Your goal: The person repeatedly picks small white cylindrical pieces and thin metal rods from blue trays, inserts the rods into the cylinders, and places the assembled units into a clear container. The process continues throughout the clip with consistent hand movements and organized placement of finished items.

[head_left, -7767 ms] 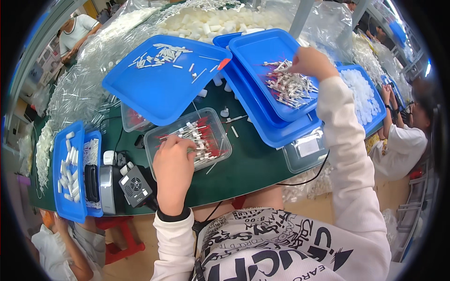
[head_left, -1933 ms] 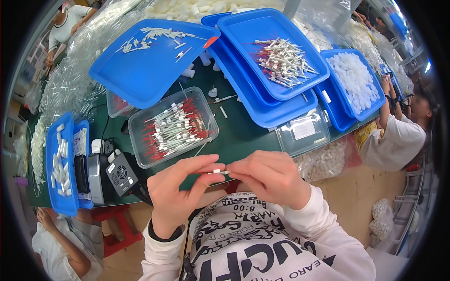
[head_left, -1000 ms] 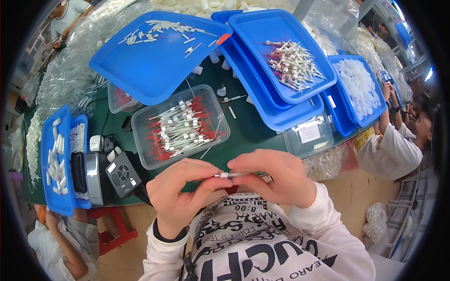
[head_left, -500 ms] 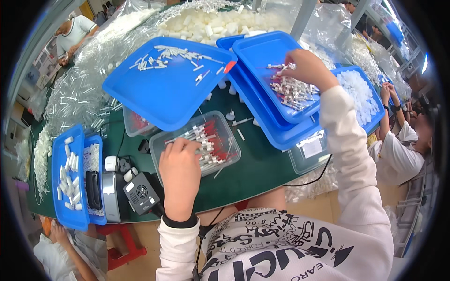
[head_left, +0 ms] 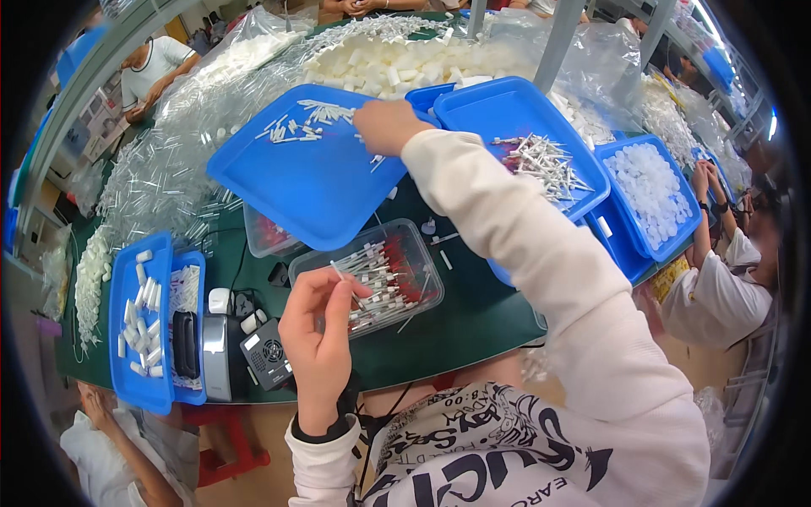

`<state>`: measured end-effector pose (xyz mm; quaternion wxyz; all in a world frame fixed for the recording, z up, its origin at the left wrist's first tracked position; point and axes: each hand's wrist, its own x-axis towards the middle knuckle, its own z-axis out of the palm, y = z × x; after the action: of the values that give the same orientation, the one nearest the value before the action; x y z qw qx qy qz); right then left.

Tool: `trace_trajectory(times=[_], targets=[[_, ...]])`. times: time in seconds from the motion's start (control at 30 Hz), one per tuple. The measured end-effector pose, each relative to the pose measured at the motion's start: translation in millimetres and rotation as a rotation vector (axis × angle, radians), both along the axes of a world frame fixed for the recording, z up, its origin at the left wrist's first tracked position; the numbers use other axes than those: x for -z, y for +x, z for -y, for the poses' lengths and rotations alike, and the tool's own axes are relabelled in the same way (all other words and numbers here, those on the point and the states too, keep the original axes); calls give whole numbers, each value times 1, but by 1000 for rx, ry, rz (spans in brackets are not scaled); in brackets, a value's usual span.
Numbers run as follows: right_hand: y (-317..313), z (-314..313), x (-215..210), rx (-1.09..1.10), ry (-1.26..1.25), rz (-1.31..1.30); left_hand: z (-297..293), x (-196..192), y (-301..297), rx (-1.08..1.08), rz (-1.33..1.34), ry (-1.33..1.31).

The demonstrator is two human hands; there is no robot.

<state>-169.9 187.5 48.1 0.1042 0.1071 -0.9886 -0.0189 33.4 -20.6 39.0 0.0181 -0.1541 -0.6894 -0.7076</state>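
Observation:
My left hand (head_left: 319, 338) is closed, with a thin white rod (head_left: 338, 271) pinched between thumb and fingers. It hovers at the near left side of a clear plastic box (head_left: 432, 293), which is filled with slim white rods and red parts (head_left: 393, 262). My right arm stretches across to the left blue tray (head_left: 291, 182). There my right hand (head_left: 390, 127) is closed at the tray's right corner, fingers bent down beside small white tubes (head_left: 325, 111). Whatever its fingertips grip is hidden. In the right blue tray (head_left: 473, 106) lies a pile of white rods (head_left: 545, 160) with some red.
A blue tray of translucent white caps (head_left: 646, 190) stands at the right. Further left are a blue tray of white cylinders (head_left: 139, 325) and a small black device with a fan (head_left: 269, 351). Clear tubes (head_left: 177, 160) heap up behind. Other people sit around the table.
My right hand has moved left from the right tray's pile to the left tray. My left hand has lifted and turned, now showing a white rod in its pinch. The whole view has shifted slightly.

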Motion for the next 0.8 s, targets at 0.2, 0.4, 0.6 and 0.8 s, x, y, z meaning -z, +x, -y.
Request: trace_trajectory(times=[0.2, 0.4, 0.6, 0.8], targets=[[146, 10, -62, -293, -879, 62, 7, -22, 31, 173, 77, 147], [262, -3, -33, -304, -1324, 171, -15, -24, 35, 186, -175, -141], [292, -19, -17, -147, -1504, 179, -32, -25, 44, 189, -304, -348], [302, -37, -12, -130, -1480, 169, -46, -23, 47, 215, -439, -454]])
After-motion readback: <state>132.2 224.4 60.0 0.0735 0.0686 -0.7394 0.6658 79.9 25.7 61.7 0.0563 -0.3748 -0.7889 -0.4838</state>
